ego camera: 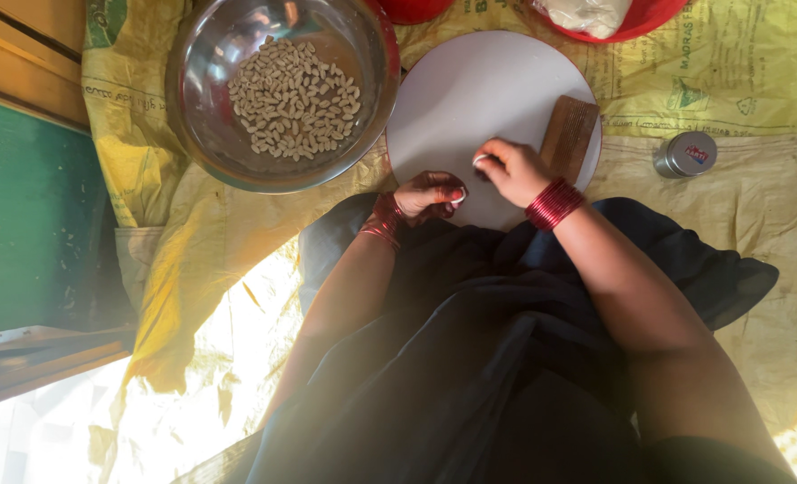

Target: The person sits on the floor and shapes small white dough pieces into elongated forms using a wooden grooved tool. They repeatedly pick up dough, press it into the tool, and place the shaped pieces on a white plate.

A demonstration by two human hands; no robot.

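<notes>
A round white board lies on yellow sacking in front of me. My left hand rests at the board's near edge with fingers curled around a small pale bit of dough. My right hand is on the board just to the right, its fingertips pinching another small pale piece. Both wrists wear red bangles. A ridged wooden block lies on the board's right side, just behind my right hand.
A steel bowl holding several small pale shaped pieces stands at the upper left. A red bowl with white dough sits at the top edge. A small steel tin stands to the right. Dark cloth covers my lap.
</notes>
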